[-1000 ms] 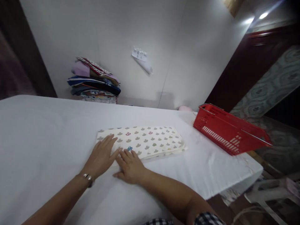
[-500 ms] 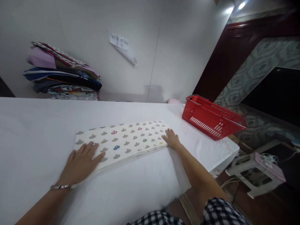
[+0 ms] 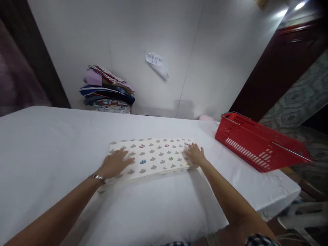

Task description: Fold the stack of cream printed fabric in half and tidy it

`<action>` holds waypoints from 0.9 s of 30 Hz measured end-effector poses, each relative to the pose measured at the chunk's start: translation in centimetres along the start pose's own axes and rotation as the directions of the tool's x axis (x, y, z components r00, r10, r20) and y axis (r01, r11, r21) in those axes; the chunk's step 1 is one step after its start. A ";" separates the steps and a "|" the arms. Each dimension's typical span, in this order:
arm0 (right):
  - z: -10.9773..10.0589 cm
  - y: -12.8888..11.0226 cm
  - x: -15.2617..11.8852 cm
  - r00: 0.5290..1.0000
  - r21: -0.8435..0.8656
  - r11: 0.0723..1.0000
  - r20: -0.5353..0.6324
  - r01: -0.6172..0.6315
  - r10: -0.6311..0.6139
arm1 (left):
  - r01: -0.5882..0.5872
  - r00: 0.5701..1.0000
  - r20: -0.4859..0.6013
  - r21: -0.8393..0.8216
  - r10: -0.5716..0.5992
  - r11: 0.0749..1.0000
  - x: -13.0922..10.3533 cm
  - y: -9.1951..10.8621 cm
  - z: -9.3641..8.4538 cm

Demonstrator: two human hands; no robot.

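Observation:
A folded white cloth (image 3: 153, 159) printed with grey and coloured mushroom shapes lies flat as a long strip on the white-covered table (image 3: 143, 212). My left hand (image 3: 116, 164) rests palm down on its left end, fingers spread. On the right end lies my right hand (image 3: 195, 154), also flat with the fingers outstretched. Neither hand grips the cloth. A bracelet (image 3: 98, 178) circles my left wrist.
A red plastic basket (image 3: 258, 140) with metal handles stands at the table's right side. Folded clothes (image 3: 109, 90) are stacked at the back left by the wall. A paper sign (image 3: 155, 60) hangs there. A white stool (image 3: 304, 218) is at lower right.
The view has swung left, so everything appears shifted to the right. My left hand has moved slightly up the cloth's left end. Both hands stay flat on the cloth.

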State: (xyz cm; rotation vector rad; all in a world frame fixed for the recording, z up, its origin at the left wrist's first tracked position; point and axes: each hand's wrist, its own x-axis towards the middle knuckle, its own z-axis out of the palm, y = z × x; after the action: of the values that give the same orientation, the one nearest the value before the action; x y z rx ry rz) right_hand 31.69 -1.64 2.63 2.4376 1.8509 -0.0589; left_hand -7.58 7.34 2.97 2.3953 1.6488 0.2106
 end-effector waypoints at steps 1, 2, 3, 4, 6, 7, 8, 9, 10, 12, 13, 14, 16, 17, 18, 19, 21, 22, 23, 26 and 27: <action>-0.4 -1.2 0.8 0.999 0.020 0.999 -0.010 0.045 -0.045 | -0.008 0.999 0.037 0.005 0.008 1.000 0.6 0.7 -0.7; -0.8 -2.6 1.6 0.996 0.049 0.995 -0.014 0.085 -0.084 | -0.016 0.999 0.030 0.019 0.015 1.000 1.3 1.4 -1.2; -1.1 -4.0 2.5 0.993 0.083 0.990 -0.012 0.116 -0.115 | -0.017 1.000 0.013 0.040 0.017 0.999 2.0 2.1 -1.5; -1.3 -5.4 3.3 0.989 0.113 0.983 -0.009 0.147 -0.146 | -0.027 1.000 -0.011 0.057 0.028 0.998 2.6 2.5 -1.5; -1.3 -7.4 4.9 0.978 0.143 0.968 -0.011 0.207 -0.208 | -0.025 0.999 -0.038 0.074 0.028 0.997 3.9 2.5 -0.9; -1.1 -8.0 5.5 0.977 0.145 0.966 -0.008 0.214 -0.215 | -0.016 0.999 -0.046 0.073 0.019 0.997 4.4 2.1 -0.3; -0.7 -8.2 6.0 0.978 0.144 0.968 -0.001 0.205 -0.207 | 0.001 0.999 -0.048 0.071 0.003 0.997 4.9 1.5 0.4; -0.3 -8.2 6.4 0.982 0.141 0.973 0.008 0.185 -0.188 | 0.045 0.998 -0.043 0.070 -0.042 0.997 5.2 0.9 1.1; 0.1 -7.9 6.8 0.986 0.135 0.978 0.016 0.161 -0.164 | 0.061 0.997 -0.045 0.070 -0.058 0.996 5.4 0.2 1.8; 1.0 -7.2 7.1 0.990 0.127 0.983 0.013 0.136 -0.139 | 0.071 0.996 -0.055 0.070 -0.068 0.995 5.6 -0.7 2.8; 1.4 -6.9 7.2 0.990 0.126 0.982 0.003 0.142 -0.143 | 0.065 0.996 -0.059 0.070 -0.061 0.995 5.7 -0.9 3.1; 1.7 -6.7 7.3 0.989 0.127 0.981 -0.008 0.150 -0.151 | 0.062 0.996 -0.060 0.069 -0.058 0.996 5.7 -1.0 3.3; 2.0 -6.4 7.4 0.987 0.138 0.978 -0.009 0.159 -0.160 | 0.068 0.996 -0.057 0.065 -0.065 0.996 5.7 -0.9 3.2; 2.0 -6.4 7.5 0.987 0.148 0.976 0.002 0.158 -0.160 | 0.075 0.996 -0.056 0.060 -0.072 0.995 5.7 -0.8 3.1; 1.9 -6.3 7.8 0.987 0.160 0.975 0.014 0.154 -0.159 | 0.076 0.996 -0.055 0.054 -0.073 0.996 5.8 -0.8 2.8; 1.7 -6.2 8.1 0.987 0.173 0.973 0.020 0.153 -0.159 | 0.070 0.996 -0.057 0.047 -0.067 0.996 5.9 -0.7 2.4; 1.2 -5.7 8.9 0.987 0.185 0.970 0.005 0.157 -0.161 | 0.054 0.995 -0.081 0.037 -0.051 0.998 6.3 -1.0 1.6; 0.8 -5.3 9.5 0.986 0.181 0.970 -0.005 0.164 -0.166 | 0.038 0.995 -0.095 0.035 -0.034 0.999 6.6 -1.2 1.1; 0.4 -4.9 10.0 0.985 0.172 0.970 -0.008 0.172 -0.173 | 0.028 0.994 -0.104 0.036 -0.024 0.999 7.0 -1.6 0.7; -0.9 -3.3 11.8 0.980 0.146 0.973 0.054 0.180 -0.189 | -0.006 0.996 -0.089 0.063 0.012 0.998 8.3 -2.6 -0.4; -1.3 -2.8 12.3 0.978 0.145 0.973 0.081 0.181 -0.194 | -0.014 0.997 -0.068 0.079 0.019 0.997 8.8 -2.8 -0.7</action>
State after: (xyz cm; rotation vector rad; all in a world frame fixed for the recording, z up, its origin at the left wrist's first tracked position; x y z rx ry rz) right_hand 32.27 10.98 2.82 2.2880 2.0928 -0.3181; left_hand -7.14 16.63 2.77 2.4866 1.6977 0.2382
